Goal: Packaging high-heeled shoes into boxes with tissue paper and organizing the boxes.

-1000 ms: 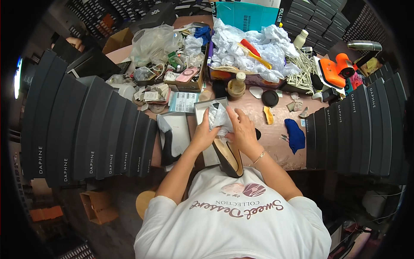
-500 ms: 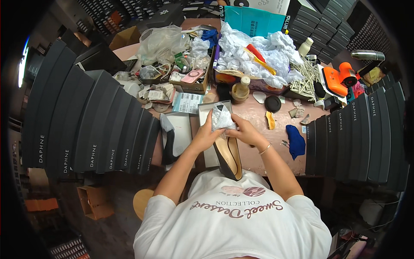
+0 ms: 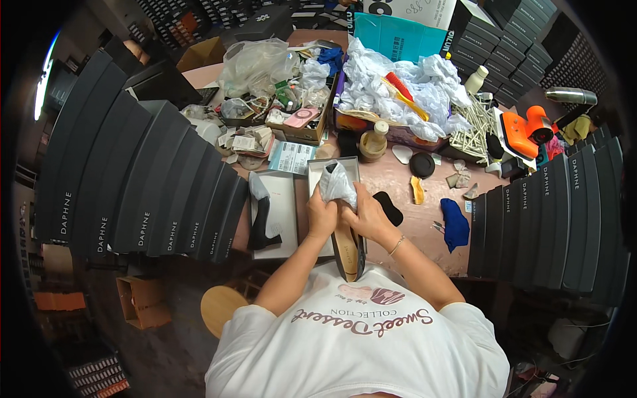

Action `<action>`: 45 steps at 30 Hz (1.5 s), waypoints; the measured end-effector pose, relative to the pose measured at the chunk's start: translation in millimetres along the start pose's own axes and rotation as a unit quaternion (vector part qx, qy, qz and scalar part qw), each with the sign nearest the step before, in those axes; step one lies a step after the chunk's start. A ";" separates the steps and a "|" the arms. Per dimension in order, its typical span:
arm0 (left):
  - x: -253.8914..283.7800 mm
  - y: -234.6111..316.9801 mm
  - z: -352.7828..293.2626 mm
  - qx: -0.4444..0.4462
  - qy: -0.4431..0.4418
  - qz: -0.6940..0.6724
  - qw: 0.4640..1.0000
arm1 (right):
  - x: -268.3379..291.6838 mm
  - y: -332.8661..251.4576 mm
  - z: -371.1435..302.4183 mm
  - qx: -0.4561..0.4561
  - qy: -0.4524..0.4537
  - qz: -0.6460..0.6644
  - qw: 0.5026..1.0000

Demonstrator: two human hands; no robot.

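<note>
Between my hands is a black high-heeled shoe (image 3: 346,251) with a beige insole, its heel end toward my body. White tissue paper (image 3: 338,186) covers its toe. My left hand (image 3: 323,215) is closed round the left side of the front part, and my right hand (image 3: 369,215) grips the right side. Below them lies an open shoebox part (image 3: 317,174). Left of it, a second black heeled shoe (image 3: 263,222), with pale wrapping at its toe, rests on its side in another open box part (image 3: 284,199). A black flat pad (image 3: 388,208) lies beside my right hand.
Stacked dark shoeboxes stand at left (image 3: 149,192) and right (image 3: 554,219). At the back are a carton of odds and ends (image 3: 312,134), a box of crumpled tissue (image 3: 371,79), a bottle (image 3: 373,142) and an orange device (image 3: 527,129). A blue cloth (image 3: 455,224) lies at right.
My hands have come slightly closer to my body with the shoe, which now points straighter. The black pad beside my right hand has come into sight. The whole view has shifted slightly.
</note>
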State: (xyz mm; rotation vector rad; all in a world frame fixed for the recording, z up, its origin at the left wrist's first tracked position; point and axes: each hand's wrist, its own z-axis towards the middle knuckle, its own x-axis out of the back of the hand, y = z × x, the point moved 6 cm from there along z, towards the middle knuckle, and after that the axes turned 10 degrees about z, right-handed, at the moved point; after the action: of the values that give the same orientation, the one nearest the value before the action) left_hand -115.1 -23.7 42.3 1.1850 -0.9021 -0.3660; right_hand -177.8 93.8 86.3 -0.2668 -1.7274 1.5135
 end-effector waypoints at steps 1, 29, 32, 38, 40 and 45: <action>0.1 -2.8 1.0 -0.022 -0.001 -0.003 1.000 | 0.7 -3.2 -1.9 0.016 0.004 0.001 1.000; 153.4 -167.6 -41.0 0.125 -0.082 0.332 0.931 | -96.8 171.0 4.9 -0.266 -0.070 -0.036 0.961; 135.8 -155.6 -37.0 0.153 -0.160 0.223 0.949 | -89.7 153.5 -4.4 -0.148 0.020 -0.068 0.986; 108.2 -193.7 -39.8 0.256 -0.147 0.125 0.947 | -117.3 71.0 -12.2 -0.135 -0.171 -0.358 0.908; 117.1 -183.1 -21.2 0.183 -0.160 0.310 0.919 | -124.7 122.0 -17.4 -0.155 -0.152 -0.420 0.881; 96.8 -170.3 -11.1 0.226 -0.205 0.329 0.894 | -127.6 111.8 -6.5 -0.108 -0.113 -0.420 0.894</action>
State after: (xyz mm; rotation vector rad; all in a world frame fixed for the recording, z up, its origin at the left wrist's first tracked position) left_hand -13.4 -145.1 -73.5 1.1477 -1.7619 0.1725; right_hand -127.9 47.6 -69.3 0.5188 -1.8331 0.7291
